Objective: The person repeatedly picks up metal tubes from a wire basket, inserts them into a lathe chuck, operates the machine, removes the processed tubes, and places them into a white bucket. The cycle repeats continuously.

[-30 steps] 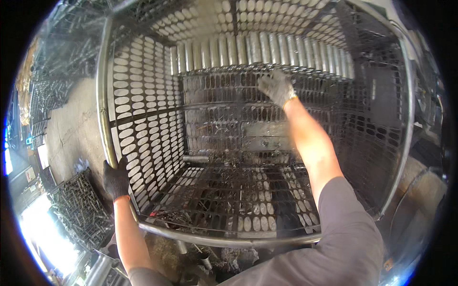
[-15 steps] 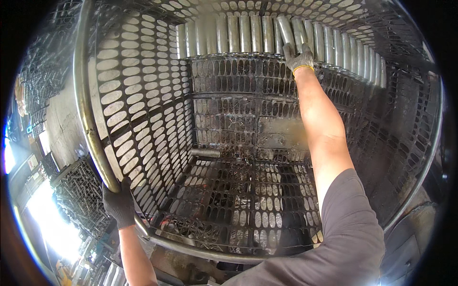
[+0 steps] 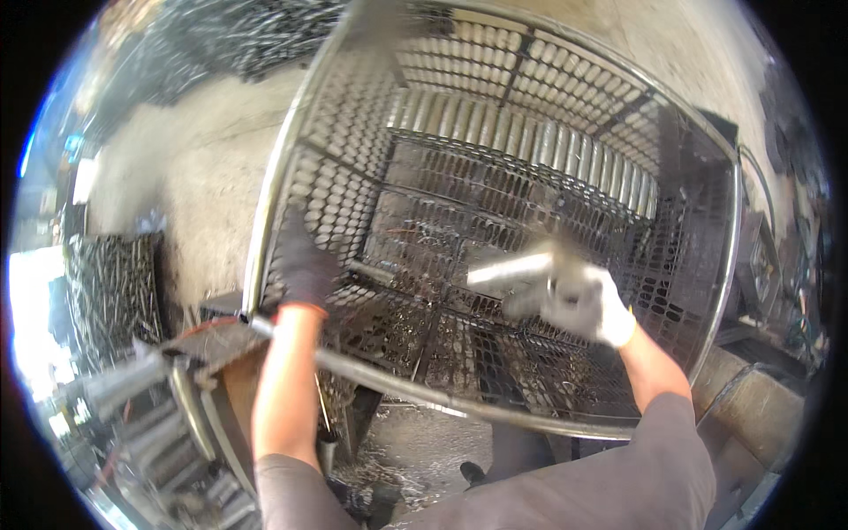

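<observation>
My right hand (image 3: 583, 302), in a pale grey glove and blurred, is closed round the end of a shiny metal tube (image 3: 505, 268). It holds the tube above the floor of a large mesh cage bin (image 3: 415, 390). My left hand (image 3: 305, 269), in a dark glove with an orange cuff, is just inside the bin's left rim, in front of the mesh side wall. Motion smears its fingers, and no object shows in it. Upright metal tubes (image 3: 517, 137) stand side by side in a row along the bin's far wall.
A short tube (image 3: 371, 272) lies on the bin's floor by the left wall. More tubes (image 3: 163, 433) lie at the lower left beside a brown box-like stand (image 3: 240, 402). A dark crate of metal parts (image 3: 115, 287) stands farther left. A metal trough (image 3: 751, 402) is at the right.
My right hand has drawn back from the far row toward me, with a tube in it. My left hand has left the rim and moved right. The view has shifted, showing more floor.
</observation>
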Available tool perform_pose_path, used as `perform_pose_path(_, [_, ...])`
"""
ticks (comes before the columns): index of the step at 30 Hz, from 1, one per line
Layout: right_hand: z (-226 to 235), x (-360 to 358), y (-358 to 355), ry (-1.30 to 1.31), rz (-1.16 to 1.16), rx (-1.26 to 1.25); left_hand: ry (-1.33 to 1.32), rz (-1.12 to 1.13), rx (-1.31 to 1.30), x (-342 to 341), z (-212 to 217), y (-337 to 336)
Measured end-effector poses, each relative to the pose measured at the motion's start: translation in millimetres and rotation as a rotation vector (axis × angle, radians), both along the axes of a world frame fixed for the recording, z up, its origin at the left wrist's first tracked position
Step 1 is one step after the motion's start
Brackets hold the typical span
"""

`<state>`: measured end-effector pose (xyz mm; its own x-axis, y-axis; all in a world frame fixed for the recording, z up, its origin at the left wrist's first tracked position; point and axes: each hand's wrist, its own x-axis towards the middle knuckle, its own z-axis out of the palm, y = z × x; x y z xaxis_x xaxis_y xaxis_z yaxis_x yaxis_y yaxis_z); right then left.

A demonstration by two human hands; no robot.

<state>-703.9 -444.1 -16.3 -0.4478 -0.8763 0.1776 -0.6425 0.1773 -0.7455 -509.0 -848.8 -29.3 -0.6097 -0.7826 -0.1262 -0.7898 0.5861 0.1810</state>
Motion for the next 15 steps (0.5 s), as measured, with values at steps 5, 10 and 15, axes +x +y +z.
perform_pose_path(5, [127.1, 163.6, -16.8, -0.210, 0.751, -0.118, 0.256, -0.615, 1.179, 202.7, 62.8, 206.3])
perform_pose_path(10, [154.5, 389.8, -16.9, -0.211, 1.330, 0.050, 0.412, -0.025, 1.078, 469.4, 108.0, 344.7])
perform_pose_path(15, [195.7, 633.3, 19.2, -0.208, 1.500, -0.157, 0.587, 0.643, 0.739, 719.3, 102.7, 514.0])
